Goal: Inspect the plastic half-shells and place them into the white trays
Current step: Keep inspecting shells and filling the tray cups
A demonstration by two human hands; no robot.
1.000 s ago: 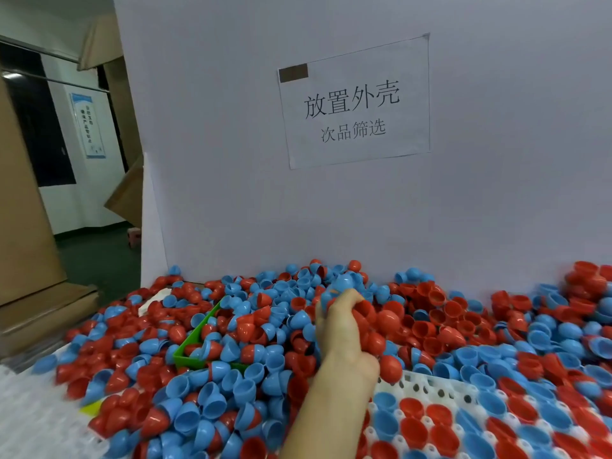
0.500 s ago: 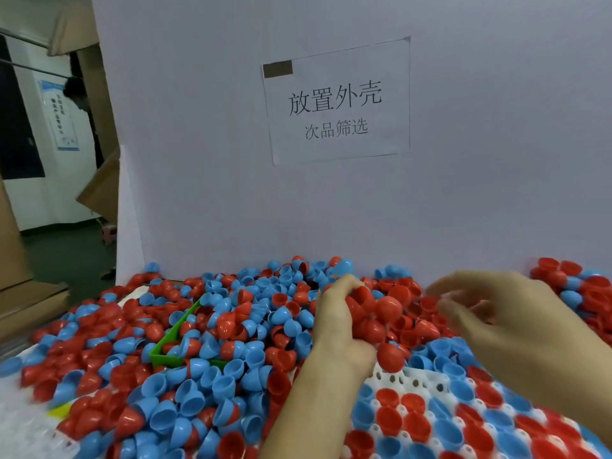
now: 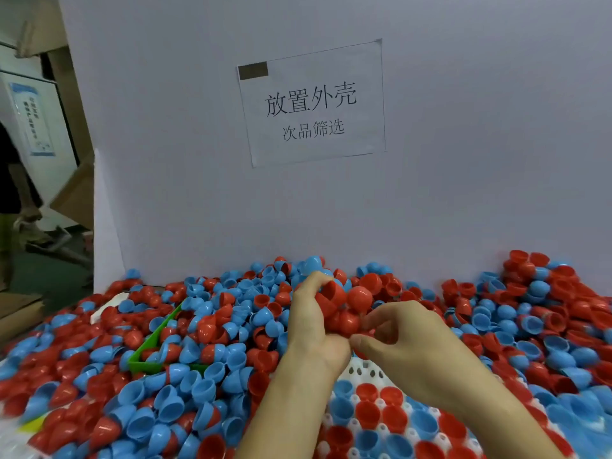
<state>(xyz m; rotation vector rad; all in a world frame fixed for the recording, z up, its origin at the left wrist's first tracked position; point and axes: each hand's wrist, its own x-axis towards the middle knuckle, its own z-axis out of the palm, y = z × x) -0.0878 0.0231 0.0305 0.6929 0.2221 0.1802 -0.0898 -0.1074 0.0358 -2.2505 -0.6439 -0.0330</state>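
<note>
A deep heap of red and blue plastic half-shells [image 3: 212, 329] covers the table. My left hand [image 3: 313, 323] grips a handful of red half-shells [image 3: 344, 306] above the heap. My right hand [image 3: 407, 336] meets it from the right, its thumb and fingers pinching one red shell of that bunch. Below the hands lies a white tray [image 3: 366, 371] with round pockets, several of them filled with red and blue shells.
A green tray [image 3: 149, 347] lies half buried in the heap on the left. A white board [image 3: 463, 160] with a paper sign [image 3: 313, 104] stands right behind the pile. Cardboard and a person's legs [image 3: 20, 207] show at far left.
My right hand came into view from the right and closed in on the red shells in my left hand. The left hand kept its handful and stayed nearly in place.
</note>
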